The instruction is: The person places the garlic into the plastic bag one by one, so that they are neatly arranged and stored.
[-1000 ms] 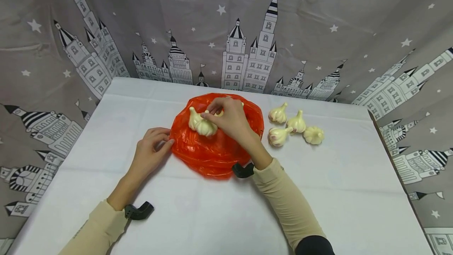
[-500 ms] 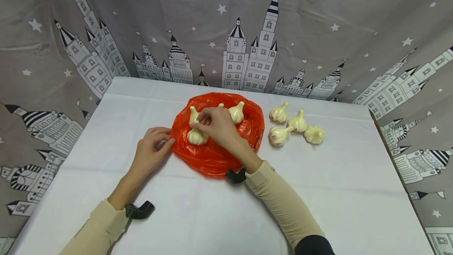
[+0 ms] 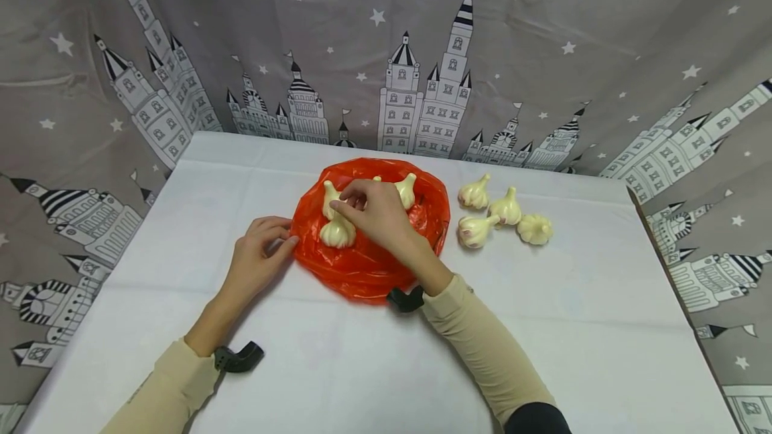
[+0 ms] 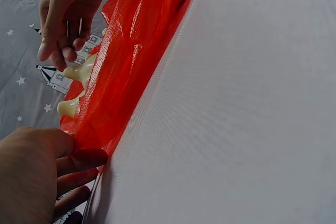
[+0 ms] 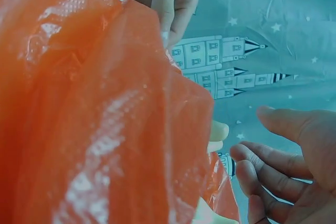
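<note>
A red plastic bag (image 3: 362,280) lies spread on the white table with several garlic bulbs in it. One bulb (image 3: 338,234) sits at its front left, just ahead of another bulb (image 3: 330,198); a further bulb (image 3: 407,191) stands at the back right. My left hand (image 3: 259,253) pinches the bag's left edge between thumb and fingers, as the left wrist view shows. Over the bulbs hovers my right hand (image 3: 380,213), partly hiding those behind it. In the right wrist view, its thumb and fingers (image 5: 273,174) are apart with nothing between them.
To the right of the bag, several more garlic bulbs (image 3: 505,207) lie grouped on the white tablecloth (image 3: 579,327). A grey curtain (image 3: 338,19) printed with castles hangs behind the table and at both sides.
My right hand has carried a garlic bulb left and toward me, set it down at the bag's front left and let go, drawing back slightly. My left hand has stayed at the edge.
</note>
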Demonstrator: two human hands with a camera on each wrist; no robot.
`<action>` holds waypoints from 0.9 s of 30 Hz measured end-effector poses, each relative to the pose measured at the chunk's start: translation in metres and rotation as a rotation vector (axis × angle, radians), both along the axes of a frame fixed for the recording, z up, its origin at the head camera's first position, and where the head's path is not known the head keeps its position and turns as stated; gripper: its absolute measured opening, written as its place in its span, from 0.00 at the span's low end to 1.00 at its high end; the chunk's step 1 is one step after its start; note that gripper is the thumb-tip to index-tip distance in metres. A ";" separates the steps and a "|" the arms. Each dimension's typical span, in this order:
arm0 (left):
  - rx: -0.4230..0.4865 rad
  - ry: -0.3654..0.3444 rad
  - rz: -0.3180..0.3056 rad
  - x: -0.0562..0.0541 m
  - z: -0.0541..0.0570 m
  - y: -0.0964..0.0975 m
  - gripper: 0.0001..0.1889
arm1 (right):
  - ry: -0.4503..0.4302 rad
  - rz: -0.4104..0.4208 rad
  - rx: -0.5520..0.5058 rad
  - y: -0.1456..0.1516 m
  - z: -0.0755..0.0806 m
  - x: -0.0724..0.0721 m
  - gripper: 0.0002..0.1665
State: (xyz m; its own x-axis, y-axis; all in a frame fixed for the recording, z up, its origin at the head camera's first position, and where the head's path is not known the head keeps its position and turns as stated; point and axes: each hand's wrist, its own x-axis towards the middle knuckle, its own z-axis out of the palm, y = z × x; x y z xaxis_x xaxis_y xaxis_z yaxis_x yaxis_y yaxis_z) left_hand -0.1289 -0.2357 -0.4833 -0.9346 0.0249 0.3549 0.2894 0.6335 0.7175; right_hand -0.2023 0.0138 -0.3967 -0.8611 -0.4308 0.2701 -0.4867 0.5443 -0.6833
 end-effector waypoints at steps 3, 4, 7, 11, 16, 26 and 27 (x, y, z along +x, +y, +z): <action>-0.008 -0.003 0.003 0.000 -0.001 -0.001 0.04 | -0.008 -0.015 -0.002 0.002 0.002 0.002 0.13; -0.009 -0.006 0.003 0.000 -0.002 -0.001 0.04 | -0.011 -0.019 -0.003 0.003 0.002 0.002 0.13; -0.015 -0.008 0.002 0.000 -0.003 -0.001 0.04 | -0.017 -0.032 -0.004 0.007 0.003 0.003 0.12; -0.019 -0.007 0.001 0.000 -0.003 -0.001 0.04 | -0.013 -0.056 -0.014 0.014 0.005 0.004 0.11; -0.022 -0.006 -0.001 -0.001 -0.002 0.000 0.05 | -0.029 -0.078 -0.033 0.024 0.007 0.006 0.10; -0.027 -0.026 0.000 0.001 -0.001 0.000 0.05 | -0.057 -0.095 -0.011 0.036 0.006 0.008 0.12; -0.030 -0.026 0.002 0.001 -0.001 0.000 0.05 | -0.055 -0.097 -0.008 0.038 0.005 0.009 0.12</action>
